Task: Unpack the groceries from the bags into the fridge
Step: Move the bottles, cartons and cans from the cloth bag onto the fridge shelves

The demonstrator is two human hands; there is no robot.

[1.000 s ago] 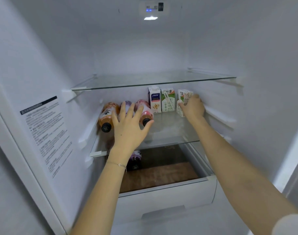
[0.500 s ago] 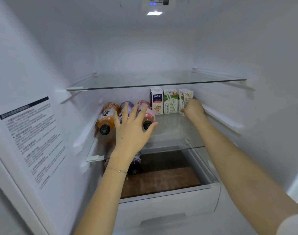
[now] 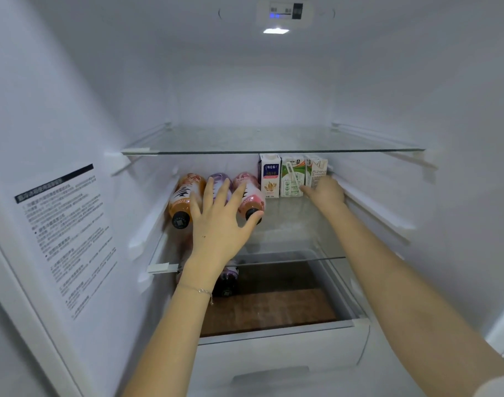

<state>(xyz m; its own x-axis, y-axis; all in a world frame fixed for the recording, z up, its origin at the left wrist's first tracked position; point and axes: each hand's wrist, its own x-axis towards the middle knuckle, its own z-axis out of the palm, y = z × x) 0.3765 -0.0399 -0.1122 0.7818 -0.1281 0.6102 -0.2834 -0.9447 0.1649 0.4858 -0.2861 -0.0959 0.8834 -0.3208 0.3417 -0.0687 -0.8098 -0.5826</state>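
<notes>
Three bottles lie on their sides on the fridge's middle glass shelf [image 3: 290,233], caps toward me: an orange bottle [image 3: 184,199], a purple bottle [image 3: 220,181] and a pink bottle [image 3: 249,196]. My left hand [image 3: 219,222] rests flat over them with fingers spread. At the shelf's back stand three small cartons: a white-and-blue carton [image 3: 269,177], a green carton [image 3: 291,176] and a third carton [image 3: 316,170] on the right. My right hand [image 3: 325,193] touches the base of the cartons with loosely curled fingers, holding nothing.
An upper glass shelf [image 3: 273,151] spans the fridge above the groceries. Below is a white drawer [image 3: 279,351], pulled open; a dark bottle [image 3: 227,282] shows under my left wrist. A printed label [image 3: 64,233] covers the left wall.
My right hand has let go of the right carton and slid down to the cartons' base. My left hand has stayed over the bottles. The camera moved closer.
</notes>
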